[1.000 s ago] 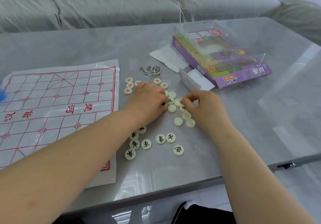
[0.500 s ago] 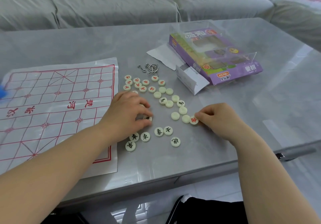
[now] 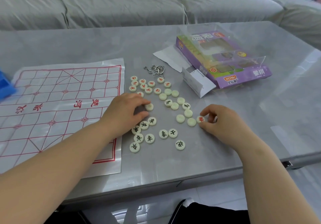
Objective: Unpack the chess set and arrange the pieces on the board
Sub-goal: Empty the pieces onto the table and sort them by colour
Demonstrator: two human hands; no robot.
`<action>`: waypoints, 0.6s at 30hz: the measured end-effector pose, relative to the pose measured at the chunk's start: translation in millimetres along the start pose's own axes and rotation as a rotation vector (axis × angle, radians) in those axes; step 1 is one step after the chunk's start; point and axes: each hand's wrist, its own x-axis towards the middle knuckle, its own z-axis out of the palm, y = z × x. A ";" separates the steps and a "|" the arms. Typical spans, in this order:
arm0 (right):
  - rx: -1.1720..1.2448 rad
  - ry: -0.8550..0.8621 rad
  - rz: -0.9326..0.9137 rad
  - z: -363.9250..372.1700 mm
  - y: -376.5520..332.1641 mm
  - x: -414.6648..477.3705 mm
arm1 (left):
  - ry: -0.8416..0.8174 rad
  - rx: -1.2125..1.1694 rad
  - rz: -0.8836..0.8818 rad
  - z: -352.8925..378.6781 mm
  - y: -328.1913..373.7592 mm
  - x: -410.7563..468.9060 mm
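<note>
Left hand (image 3: 125, 112), frame center, pinches a blank piece (image 3: 149, 106); right hand (image 3: 220, 121) pinches a red-marked piece (image 3: 200, 119). Board (image 3: 57, 105) lies frame left on the desk (image 3: 86, 46), loose pieces (image 3: 149, 138) beside it.

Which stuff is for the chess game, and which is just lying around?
Game: paper board, round pieces, purple box, red-marked piece pinched by right hand, blank piece pinched by left hand.
Lying about: wire puzzle, white leaflet, blue object.
</note>
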 end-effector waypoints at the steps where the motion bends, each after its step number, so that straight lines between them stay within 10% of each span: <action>1: -0.009 0.005 -0.007 0.1 -0.5 1.2 | -0.001 0.008 -0.008 1.1 0.6 2.9; 11: 0.133 0.185 -0.153 11.1 -30.6 29.4 | 0.106 0.071 -0.003 1.7 -14.4 6.3; 18: -0.191 0.073 -0.280 45.0 -74.8 70.2 | 0.183 0.113 -0.005 8.6 -21.1 -2.0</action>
